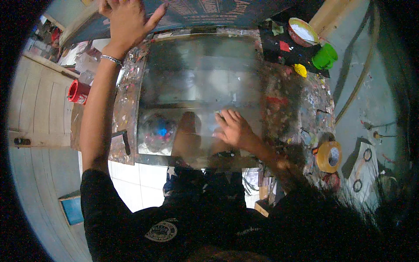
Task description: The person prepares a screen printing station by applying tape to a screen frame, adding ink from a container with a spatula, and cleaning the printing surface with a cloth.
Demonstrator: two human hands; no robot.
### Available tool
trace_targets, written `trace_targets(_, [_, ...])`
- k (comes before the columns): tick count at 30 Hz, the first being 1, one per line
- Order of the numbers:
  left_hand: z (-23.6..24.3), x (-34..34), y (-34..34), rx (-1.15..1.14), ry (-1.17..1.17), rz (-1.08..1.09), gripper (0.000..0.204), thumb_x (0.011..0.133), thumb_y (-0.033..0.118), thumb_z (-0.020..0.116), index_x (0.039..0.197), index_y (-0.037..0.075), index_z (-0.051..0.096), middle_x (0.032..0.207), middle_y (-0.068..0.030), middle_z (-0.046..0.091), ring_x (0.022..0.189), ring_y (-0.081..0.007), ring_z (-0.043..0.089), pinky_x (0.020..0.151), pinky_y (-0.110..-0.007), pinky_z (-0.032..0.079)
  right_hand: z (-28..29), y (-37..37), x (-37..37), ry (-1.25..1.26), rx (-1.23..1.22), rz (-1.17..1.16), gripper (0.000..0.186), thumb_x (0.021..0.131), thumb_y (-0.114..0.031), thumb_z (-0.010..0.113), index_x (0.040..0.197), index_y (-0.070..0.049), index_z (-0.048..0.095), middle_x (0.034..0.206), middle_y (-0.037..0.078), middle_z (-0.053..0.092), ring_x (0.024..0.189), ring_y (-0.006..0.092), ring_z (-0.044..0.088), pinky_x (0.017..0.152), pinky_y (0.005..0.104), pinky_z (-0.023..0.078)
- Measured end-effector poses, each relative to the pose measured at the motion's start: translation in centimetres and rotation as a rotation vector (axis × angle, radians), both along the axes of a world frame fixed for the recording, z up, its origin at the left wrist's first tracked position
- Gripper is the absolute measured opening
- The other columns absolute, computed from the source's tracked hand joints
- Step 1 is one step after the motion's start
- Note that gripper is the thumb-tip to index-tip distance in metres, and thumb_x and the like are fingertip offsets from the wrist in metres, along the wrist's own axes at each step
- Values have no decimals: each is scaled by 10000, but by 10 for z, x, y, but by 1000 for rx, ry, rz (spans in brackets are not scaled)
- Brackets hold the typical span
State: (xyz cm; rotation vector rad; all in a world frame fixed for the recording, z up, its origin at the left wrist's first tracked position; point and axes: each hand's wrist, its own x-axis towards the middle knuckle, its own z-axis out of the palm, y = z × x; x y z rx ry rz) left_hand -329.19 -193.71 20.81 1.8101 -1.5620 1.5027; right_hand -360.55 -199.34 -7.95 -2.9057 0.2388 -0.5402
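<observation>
My left hand (pixel 126 22) reaches up to the far edge. It grips the side of a tilted screen-printing frame (pixel 209 12), a dark panel with pale lettering; its thumb lies out along the panel and its fingertips are partly cut off. Below the frame lies a glass sheet (pixel 170 83), shiny and reflecting light. My right hand (pixel 235 129) rests low over the right half of the glass, palm down, fingers slightly bent and apart. A small pale spot shows by its fingertips, too small to name.
A paint-stained table (pixel 283 118) surrounds the glass. On its right are a white-filled bowl (pixel 302 32), a green cup (pixel 324 56), a yellow scrap (pixel 300 70) and a tape roll (pixel 329 157). To the left stand a red container (pixel 78 91) and a black handle (pixel 126 143).
</observation>
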Motion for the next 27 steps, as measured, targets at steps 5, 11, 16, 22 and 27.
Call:
trace_targets(5, [1,-4,3,-5,3,-17,810,804,472,637,1438,81,319,1404,-168,359,1341,-347,278,1078,-492,158,22,-48,25,50,27,-96,586,808,-379,705,1186,43,551,1196,239,503,1084,395,511,900,482,423])
trace_targets(11, [-3,-2,3,-13,0,-7,791,819,483,601,1434,67,327,1389,-177,366,1327,-359,282,1072,-506,153,17,-2,36,-153,-185,170,571,785,-369,716,1160,35,565,1172,227,520,1053,376,519,856,494,419])
trace_targets(16, [-6,3,8,-27,-47,-52,789,818,480,603,1437,74,328,1395,-167,372,1324,-356,289,1072,-506,157,34,-32,48,53,59,-11,506,765,-325,716,1121,12,593,1142,210,554,1060,375,525,906,470,424])
trace_targets(22, [-8,15,4,-79,4,-170,782,801,437,721,1439,139,380,1459,-105,381,1306,-321,358,1098,-446,232,3,7,21,-282,100,381,254,831,-156,597,1030,2,615,1003,185,570,978,363,560,853,458,466])
trace_targets(27, [0,15,-6,-87,47,-289,758,791,387,730,1429,158,392,1419,-70,418,1316,-272,343,1070,-390,238,4,-56,8,155,232,42,217,839,-141,595,1028,-66,671,1038,125,610,982,294,602,825,397,498])
